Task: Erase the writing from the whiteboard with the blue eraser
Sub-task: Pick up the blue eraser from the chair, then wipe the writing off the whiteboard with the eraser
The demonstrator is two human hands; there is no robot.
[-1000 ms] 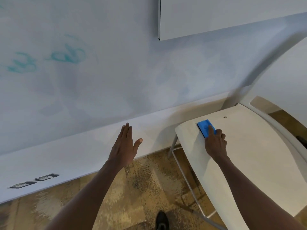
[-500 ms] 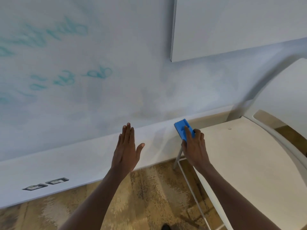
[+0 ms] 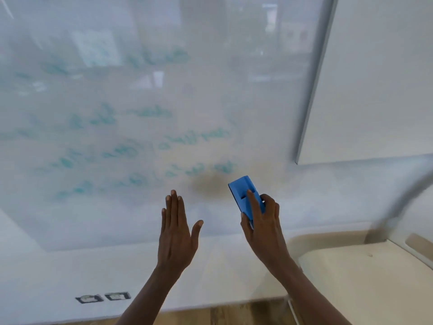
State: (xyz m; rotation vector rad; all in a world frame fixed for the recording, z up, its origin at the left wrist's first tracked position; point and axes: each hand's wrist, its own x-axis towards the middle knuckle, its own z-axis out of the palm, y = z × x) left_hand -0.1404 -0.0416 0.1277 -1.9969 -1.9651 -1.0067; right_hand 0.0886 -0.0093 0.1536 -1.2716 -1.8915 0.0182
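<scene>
The whiteboard fills the wall ahead, glossy and reflective. Several lines of smeared teal writing cover its left and middle. My right hand grips the blue eraser, index finger laid along its back, just below and right of the lowest line of writing. Whether the eraser touches the board cannot be told. My left hand is raised flat in front of the board's lower part, fingers straight and together, holding nothing.
A white panel overlaps the board at the upper right. A pale table stands at the lower right. Two wall outlets sit low on the white wall band, with patterned carpet below.
My right hand lifted the eraser off the table and carried it left and up to the board. The view tilted upward, showing more writing. My left hand stayed raised and flat.
</scene>
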